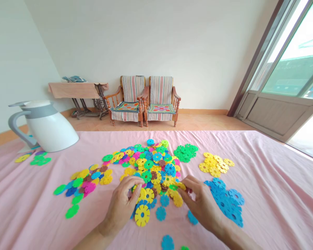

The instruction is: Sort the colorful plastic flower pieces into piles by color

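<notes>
Pink sheet [261, 208] covers the surface, with a heap of plastic snowflake discs [151, 163] at its centre. At the heap's six o'clock, the right hand [203, 205] pinches a green disc [173, 187] and a yellow disc [182, 185] between its fingertips; the left hand [121, 205] curls at the edge, its grip impossible to tell. Sorted blue discs [224, 203] lie at four o'clock, yellow discs [214, 165] at three.

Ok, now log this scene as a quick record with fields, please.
Left hand: fingers curled at the mixed pile of plastic discs, grip unclear
Right hand: green disc and yellow disc at fingertips
Separate groups: blue discs, green discs, yellow discs
Surface: pink sheet
Background: white jug, two wooden armchairs
</notes>
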The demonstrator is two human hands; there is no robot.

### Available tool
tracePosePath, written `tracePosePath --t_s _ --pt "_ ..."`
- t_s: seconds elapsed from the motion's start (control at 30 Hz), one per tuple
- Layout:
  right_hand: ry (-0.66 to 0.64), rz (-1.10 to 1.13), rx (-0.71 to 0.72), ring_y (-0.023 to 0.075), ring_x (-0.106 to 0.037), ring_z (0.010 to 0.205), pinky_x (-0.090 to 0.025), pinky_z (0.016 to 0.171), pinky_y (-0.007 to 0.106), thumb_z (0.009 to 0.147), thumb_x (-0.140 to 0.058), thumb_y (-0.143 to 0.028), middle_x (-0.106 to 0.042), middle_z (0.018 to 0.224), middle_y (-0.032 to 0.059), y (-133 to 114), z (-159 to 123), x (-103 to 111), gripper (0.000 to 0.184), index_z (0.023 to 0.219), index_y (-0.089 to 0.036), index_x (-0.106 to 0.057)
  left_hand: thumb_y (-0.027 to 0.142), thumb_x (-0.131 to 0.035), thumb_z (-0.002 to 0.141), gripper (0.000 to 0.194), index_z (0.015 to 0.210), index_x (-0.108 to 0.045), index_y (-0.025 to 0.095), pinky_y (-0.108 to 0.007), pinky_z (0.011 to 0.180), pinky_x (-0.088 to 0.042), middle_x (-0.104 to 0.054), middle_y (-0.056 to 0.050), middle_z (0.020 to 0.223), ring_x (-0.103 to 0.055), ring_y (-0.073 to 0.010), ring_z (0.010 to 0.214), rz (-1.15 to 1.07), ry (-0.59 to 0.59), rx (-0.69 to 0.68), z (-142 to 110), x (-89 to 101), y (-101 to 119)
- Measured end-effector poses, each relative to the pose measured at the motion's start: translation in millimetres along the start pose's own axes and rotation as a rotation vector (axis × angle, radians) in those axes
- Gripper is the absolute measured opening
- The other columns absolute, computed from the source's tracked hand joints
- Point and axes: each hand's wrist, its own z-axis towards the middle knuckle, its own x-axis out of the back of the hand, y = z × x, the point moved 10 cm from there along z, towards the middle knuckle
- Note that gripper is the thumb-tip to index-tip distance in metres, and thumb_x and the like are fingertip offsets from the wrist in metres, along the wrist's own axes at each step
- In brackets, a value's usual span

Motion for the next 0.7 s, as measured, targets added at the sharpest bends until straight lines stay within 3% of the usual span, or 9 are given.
tracePosePath --t_s 0.2,0.27,0.37,0.47,0.57,0.63,0.7 --pt "-0.053 0.038 0.03 0.0114 -0.05 0.062 -0.04 0.056 0.023 0.094 -0.043 -0.029 -0.054 0.07 0.0002 -9.8 -1.6 -16.4 0.032 0.064 -0.019 -0.051 0.027 -0.049 0.09 0.017 0.089 -0.065 0.021 -0.03 0.08 -0.054 -0.067 -0.006 0.093 -0.063 -0.0194 0.092 -0.009 -0.007 0.003 0.2 1.4 3.3" --pt "-0.044 0.028 0.003 0.0113 -0.05 0.06 -0.041 0.056 0.023 0.094 -0.04 -0.031 -0.054 0.068 0.0004 -2.7 1.3 -12.2 0.038 0.06 -0.019 -0.05 0.026 -0.049 0.09 0.017 0.088 -0.065 0.021 -0.03 0.08 -0.054 -0.067 -0.006 0.092 -0.063 -0.0193 0.092 -0.013 -0.011 0.01 0.2 1.0 2.9" --pt "0.076 -0.079 -0.111 0.0131 -0.051 0.056 -0.04 0.055 0.026 0.091 -0.043 -0.035 -0.055 0.063 0.0004 38.2 9.4 16.8 0.034 0.065 -0.019 -0.057 0.026 -0.048 0.091 0.018 0.089 -0.065 0.021 -0.03 0.079 -0.054 -0.067 -0.006 0.092 -0.062 -0.0189 0.091 -0.023 -0.021 0.024 -0.6 -1.3 0.4" --pt "0.23 -0.186 -0.228 0.0171 -0.057 0.061 -0.044 0.058 0.028 0.085 -0.045 -0.036 -0.061 0.068 0.0016 100.7 16.7 57.5 0.028 0.093 -0.018 -0.064 0.027 -0.047 0.091 0.018 0.089 -0.064 0.021 -0.029 0.077 -0.054 -0.066 -0.006 0.092 -0.062 -0.0186 0.092 -0.032 -0.033 0.039 -1.6 -4.1 -1.6" --pt "0.379 -0.335 -0.342 0.0193 -0.059 0.061 -0.045 0.06 0.031 0.079 -0.046 -0.034 -0.064 0.068 0.0039 155.6 18.5 97.0 0.028 0.091 -0.017 -0.065 0.027 -0.046 0.092 0.019 0.087 -0.064 0.021 -0.028 0.074 -0.054 -0.066 -0.005 0.092 -0.061 -0.0185 0.092 -0.033 -0.034 0.048 -2.1 -4.4 -1.6" --pt "0.419 -0.374 -0.371 0.0208 -0.061 0.064 -0.046 0.06 0.032 0.079 -0.045 -0.033 -0.066 0.074 0.0068 172.7 20.1 110.5 0.031 0.096 -0.016 -0.064 0.027 -0.046 0.092 0.019 0.087 -0.063 0.021 -0.027 0.073 -0.055 -0.066 -0.005 0.092 -0.061 -0.0185 0.091 -0.035 -0.035 0.052 -2.1 -4.2 -1.1" --pt "0.453 -0.404 -0.358 0.0221 -0.064 0.073 -0.047 0.064 0.033 0.08 -0.045 -0.033 -0.066 0.088 0.0098 168.7 22.1 114.0 0.033 0.102 -0.017 -0.063 0.027 -0.046 0.092 0.019 0.088 -0.063 0.021 -0.027 0.072 -0.055 -0.066 -0.005 0.092 -0.061 -0.0186 0.091 -0.039 -0.039 0.057 -1.9 -4.5 -1.5"
